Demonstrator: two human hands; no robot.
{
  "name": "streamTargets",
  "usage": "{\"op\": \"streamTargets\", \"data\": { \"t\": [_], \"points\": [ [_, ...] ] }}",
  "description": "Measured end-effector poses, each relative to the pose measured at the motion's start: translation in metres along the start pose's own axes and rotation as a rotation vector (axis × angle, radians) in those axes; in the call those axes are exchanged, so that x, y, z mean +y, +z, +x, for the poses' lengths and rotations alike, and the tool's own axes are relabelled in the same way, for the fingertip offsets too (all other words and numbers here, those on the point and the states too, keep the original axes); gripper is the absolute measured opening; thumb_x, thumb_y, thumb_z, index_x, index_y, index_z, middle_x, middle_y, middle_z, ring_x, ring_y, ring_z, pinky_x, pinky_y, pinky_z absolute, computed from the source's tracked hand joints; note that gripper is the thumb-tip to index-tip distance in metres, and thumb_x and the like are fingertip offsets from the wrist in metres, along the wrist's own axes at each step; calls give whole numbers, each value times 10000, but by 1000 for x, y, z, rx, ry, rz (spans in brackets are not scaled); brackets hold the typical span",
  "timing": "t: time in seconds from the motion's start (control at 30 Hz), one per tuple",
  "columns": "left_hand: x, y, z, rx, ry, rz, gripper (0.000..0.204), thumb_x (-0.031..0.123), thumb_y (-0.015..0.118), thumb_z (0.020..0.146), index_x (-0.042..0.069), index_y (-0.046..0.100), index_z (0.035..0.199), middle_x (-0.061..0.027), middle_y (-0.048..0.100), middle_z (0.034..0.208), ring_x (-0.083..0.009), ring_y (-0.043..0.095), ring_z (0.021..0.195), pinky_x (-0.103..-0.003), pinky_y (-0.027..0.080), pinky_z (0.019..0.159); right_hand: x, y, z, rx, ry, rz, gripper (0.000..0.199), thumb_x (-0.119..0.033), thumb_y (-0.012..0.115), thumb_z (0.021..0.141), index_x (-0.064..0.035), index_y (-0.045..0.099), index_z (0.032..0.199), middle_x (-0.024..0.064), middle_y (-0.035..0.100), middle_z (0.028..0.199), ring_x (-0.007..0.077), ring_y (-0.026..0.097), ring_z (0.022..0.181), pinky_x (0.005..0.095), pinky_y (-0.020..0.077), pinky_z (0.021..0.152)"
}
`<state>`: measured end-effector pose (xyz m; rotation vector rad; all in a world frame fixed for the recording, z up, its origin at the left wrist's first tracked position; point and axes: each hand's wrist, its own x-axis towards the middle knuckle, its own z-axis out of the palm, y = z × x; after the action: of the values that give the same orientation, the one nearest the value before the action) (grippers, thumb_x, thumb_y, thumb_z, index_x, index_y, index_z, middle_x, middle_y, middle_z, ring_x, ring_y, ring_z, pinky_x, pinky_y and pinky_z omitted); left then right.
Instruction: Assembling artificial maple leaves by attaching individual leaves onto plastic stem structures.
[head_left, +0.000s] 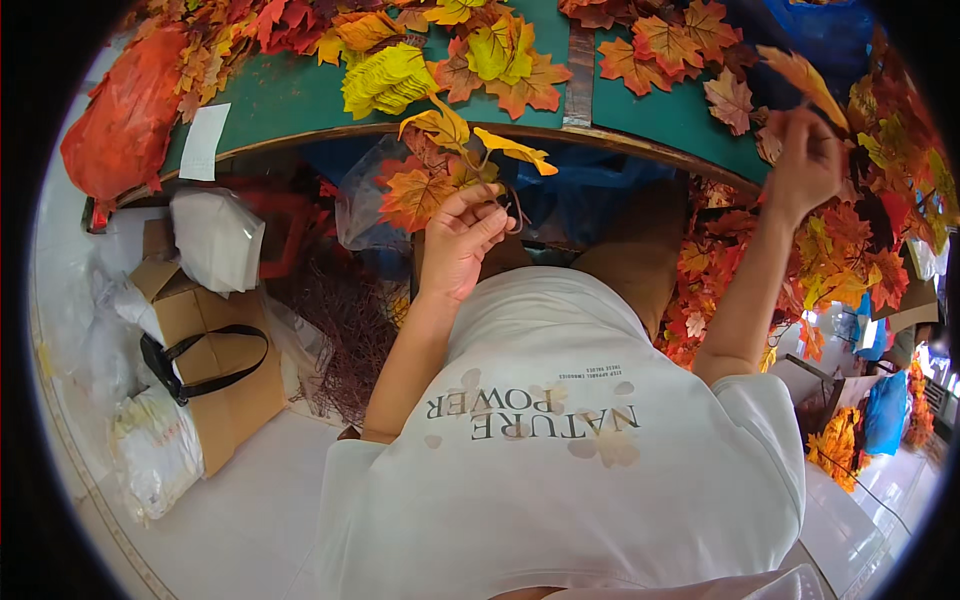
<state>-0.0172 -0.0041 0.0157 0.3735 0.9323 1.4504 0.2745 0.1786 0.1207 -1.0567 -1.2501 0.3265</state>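
Note:
My left hand (pixel 462 238) is closed on the thin stems of a sprig of artificial maple leaves (pixel 440 160), orange, red and yellow, held just below the edge of the green table (pixel 290 95). My right hand (pixel 805 160) is raised at the right and pinches the stem of a single orange leaf (pixel 800 78) that sticks up and to the left. Loose artificial leaves (pixel 520 60) in yellow, orange and red lie scattered on the table ahead of both hands.
A stack of yellow leaves (pixel 385 80) and a white paper slip (pixel 203 140) lie on the table. An orange plastic bag (pixel 125 115) sits at the left. A cardboard box (pixel 215 370), white bags (pixel 215 235) and brown twigs (pixel 345 330) stand on the floor. More leaves (pixel 850 260) pile at the right.

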Motion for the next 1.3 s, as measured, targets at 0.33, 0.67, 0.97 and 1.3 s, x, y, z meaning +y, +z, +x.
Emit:
{"op": "streamTargets", "data": {
  "t": [0.33,0.67,0.97,1.3],
  "points": [
    [-4,22,8,27,176,69,266,-18,655,789,14,571,1040,-49,621,842,-120,618,753,-199,460,641,-38,80,-172,-764,912,510,163,36,587,802,30,585,965,84,635,783,132,632,661,219,505,586],
    [-6,27,11,26,239,9,281,-30,638,800,49,553,1055,-37,618,867,-141,614,786,-218,437,628,-27,86,-179,-599,995,616,173,-14,660,799,3,642,971,52,658,866,112,627,731,219,510,684],
    [-7,36,12,29,272,70,254,-63,626,798,-13,537,1030,-82,610,862,-155,618,777,-276,523,731,-21,88,-188,-490,1339,799,111,-133,669,829,-73,646,919,36,678,852,72,624,720,165,440,548],
    [-11,36,14,18,282,21,248,-74,621,797,-17,535,1023,-100,616,922,-147,611,811,-262,509,773,-19,89,-196,-480,1350,864,115,-125,660,834,-58,638,926,25,663,832,65,584,669,168,446,581]
  ]
}}
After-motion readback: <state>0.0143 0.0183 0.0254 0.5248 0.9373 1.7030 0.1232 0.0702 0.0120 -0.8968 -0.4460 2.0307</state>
